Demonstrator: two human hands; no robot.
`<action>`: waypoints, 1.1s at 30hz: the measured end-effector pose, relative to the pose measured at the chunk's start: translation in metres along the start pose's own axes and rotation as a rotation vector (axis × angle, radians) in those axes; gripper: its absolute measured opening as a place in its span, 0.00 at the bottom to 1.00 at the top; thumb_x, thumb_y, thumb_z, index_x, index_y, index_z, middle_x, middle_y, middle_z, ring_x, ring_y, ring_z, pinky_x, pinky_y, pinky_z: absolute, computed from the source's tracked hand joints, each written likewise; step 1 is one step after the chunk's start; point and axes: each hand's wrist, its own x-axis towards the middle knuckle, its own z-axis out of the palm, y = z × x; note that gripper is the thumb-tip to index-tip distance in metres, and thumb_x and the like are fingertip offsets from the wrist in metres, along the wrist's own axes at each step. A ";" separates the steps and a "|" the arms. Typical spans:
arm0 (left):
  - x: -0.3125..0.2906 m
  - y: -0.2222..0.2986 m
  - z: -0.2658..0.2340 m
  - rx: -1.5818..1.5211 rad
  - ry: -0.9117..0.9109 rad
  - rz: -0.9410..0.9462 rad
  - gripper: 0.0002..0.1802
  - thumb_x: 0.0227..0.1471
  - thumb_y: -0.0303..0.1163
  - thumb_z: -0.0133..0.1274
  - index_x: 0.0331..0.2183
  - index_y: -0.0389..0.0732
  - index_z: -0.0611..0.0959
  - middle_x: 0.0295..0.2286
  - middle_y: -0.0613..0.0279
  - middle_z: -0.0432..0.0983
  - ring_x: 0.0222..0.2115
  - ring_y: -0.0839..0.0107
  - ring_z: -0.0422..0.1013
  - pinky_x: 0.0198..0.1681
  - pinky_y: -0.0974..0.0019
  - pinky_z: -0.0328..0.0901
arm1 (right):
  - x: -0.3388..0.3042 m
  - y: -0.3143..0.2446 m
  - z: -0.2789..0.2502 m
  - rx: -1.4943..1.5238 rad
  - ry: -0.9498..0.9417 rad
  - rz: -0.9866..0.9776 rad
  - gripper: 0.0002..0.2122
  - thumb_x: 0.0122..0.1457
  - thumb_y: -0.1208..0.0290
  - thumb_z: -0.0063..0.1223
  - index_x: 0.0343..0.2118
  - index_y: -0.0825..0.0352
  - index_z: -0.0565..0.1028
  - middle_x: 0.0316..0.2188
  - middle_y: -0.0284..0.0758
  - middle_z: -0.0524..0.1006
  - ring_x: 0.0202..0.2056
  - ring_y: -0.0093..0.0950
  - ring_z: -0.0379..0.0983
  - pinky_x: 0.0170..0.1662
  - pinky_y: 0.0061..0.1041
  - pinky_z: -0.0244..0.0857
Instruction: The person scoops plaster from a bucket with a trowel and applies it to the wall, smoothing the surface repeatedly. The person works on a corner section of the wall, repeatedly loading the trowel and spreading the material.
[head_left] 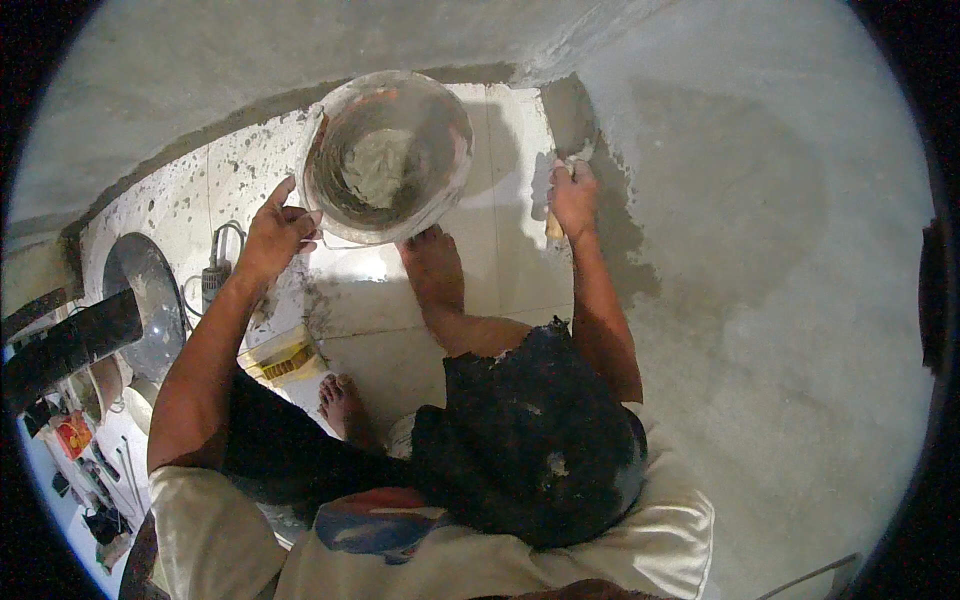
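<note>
In front of me stands a round bucket (pixel 462 150) with a mortar-smeared rim and a lump of wet grey mortar (pixel 378 168) inside. My left hand (pixel 272 238) is beside its near left rim, the index finger stretched out and the other fingers loosely bent. The fingertips are at the rim or its thin wire handle; I cannot tell if they touch. My right hand (pixel 573 200) is closed around a trowel, whose wooden handle (pixel 554 226) sticks out below the fist. Its blade, mostly hidden, is at the wet mortar strip (pixel 572 112) along the right wall's foot.
Grey plastered walls (pixel 760 200) rise at the right and back. Pale floor tiles (pixel 490 270) are spattered with mortar. My bare feet (pixel 432 270) rest on them. At left are a dark round basin (pixel 150 290), a corded grey device (pixel 212 285) and a yellow-and-clear container (pixel 283 357).
</note>
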 end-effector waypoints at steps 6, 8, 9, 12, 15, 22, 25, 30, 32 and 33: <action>0.008 0.003 0.011 -0.050 -0.041 0.011 0.44 0.60 0.28 0.61 0.70 0.36 0.55 0.35 0.54 0.80 0.34 0.69 0.79 0.36 0.67 0.76 | -0.038 -0.019 -0.029 0.083 0.023 0.056 0.11 0.67 0.66 0.55 0.33 0.69 0.74 0.23 0.31 0.76 0.20 0.24 0.72 0.24 0.28 0.66; 0.009 0.002 0.011 -0.042 -0.037 0.011 0.44 0.60 0.28 0.61 0.70 0.37 0.56 0.35 0.55 0.80 0.33 0.70 0.79 0.36 0.68 0.76 | -0.033 -0.024 -0.025 0.083 -0.046 0.125 0.11 0.68 0.66 0.54 0.32 0.68 0.74 0.23 0.31 0.75 0.20 0.24 0.72 0.23 0.28 0.66; 0.013 0.001 0.010 -0.015 -0.045 0.014 0.44 0.60 0.28 0.61 0.70 0.37 0.56 0.35 0.55 0.80 0.33 0.70 0.79 0.36 0.68 0.76 | -0.028 -0.019 -0.029 0.076 -0.028 0.114 0.11 0.68 0.66 0.53 0.31 0.68 0.74 0.23 0.31 0.76 0.20 0.24 0.72 0.23 0.28 0.66; 0.013 -0.001 0.008 -0.006 -0.045 0.006 0.44 0.60 0.28 0.60 0.70 0.37 0.56 0.36 0.54 0.80 0.33 0.69 0.79 0.37 0.68 0.76 | -0.020 0.006 -0.038 0.038 -0.006 0.010 0.10 0.68 0.67 0.52 0.31 0.68 0.75 0.23 0.31 0.76 0.19 0.23 0.71 0.21 0.28 0.66; 0.010 0.001 0.005 0.001 -0.062 0.008 0.45 0.60 0.28 0.60 0.70 0.36 0.54 0.38 0.53 0.80 0.35 0.68 0.79 0.39 0.67 0.77 | -0.044 0.011 -0.052 0.033 0.012 -0.115 0.10 0.69 0.66 0.52 0.33 0.67 0.75 0.23 0.31 0.75 0.20 0.22 0.71 0.21 0.27 0.66; 0.007 0.003 0.010 -0.050 -0.048 -0.005 0.47 0.60 0.29 0.61 0.71 0.34 0.52 0.40 0.51 0.80 0.36 0.68 0.79 0.39 0.67 0.77 | -0.021 -0.012 -0.046 0.264 -0.114 0.190 0.10 0.68 0.64 0.54 0.36 0.66 0.76 0.23 0.31 0.74 0.19 0.24 0.71 0.21 0.28 0.67; 0.016 -0.005 0.003 -0.024 -0.091 0.020 0.47 0.60 0.30 0.61 0.71 0.35 0.52 0.40 0.51 0.80 0.36 0.68 0.79 0.39 0.67 0.77 | -0.020 -0.006 -0.047 0.271 -0.220 0.305 0.10 0.67 0.63 0.55 0.35 0.66 0.76 0.23 0.31 0.75 0.18 0.24 0.71 0.20 0.28 0.67; 0.011 -0.004 0.002 0.006 -0.066 0.023 0.47 0.61 0.31 0.61 0.71 0.34 0.52 0.39 0.51 0.80 0.36 0.68 0.79 0.38 0.67 0.77 | -0.057 0.057 -0.061 0.060 -0.143 0.376 0.11 0.66 0.62 0.56 0.34 0.66 0.77 0.22 0.33 0.76 0.18 0.26 0.71 0.19 0.30 0.67; 0.010 -0.004 0.003 -0.017 -0.052 0.034 0.48 0.61 0.31 0.61 0.71 0.34 0.52 0.38 0.52 0.80 0.36 0.68 0.79 0.38 0.67 0.77 | -0.081 0.036 -0.070 0.078 -0.134 0.431 0.11 0.65 0.62 0.57 0.34 0.66 0.77 0.22 0.33 0.75 0.17 0.26 0.71 0.19 0.30 0.67; 0.009 -0.001 0.006 -0.009 -0.057 0.037 0.48 0.61 0.31 0.61 0.71 0.33 0.51 0.38 0.52 0.80 0.36 0.68 0.79 0.38 0.67 0.77 | -0.077 0.038 -0.074 0.027 -0.120 0.331 0.11 0.65 0.62 0.56 0.34 0.66 0.77 0.22 0.33 0.76 0.17 0.27 0.71 0.19 0.30 0.67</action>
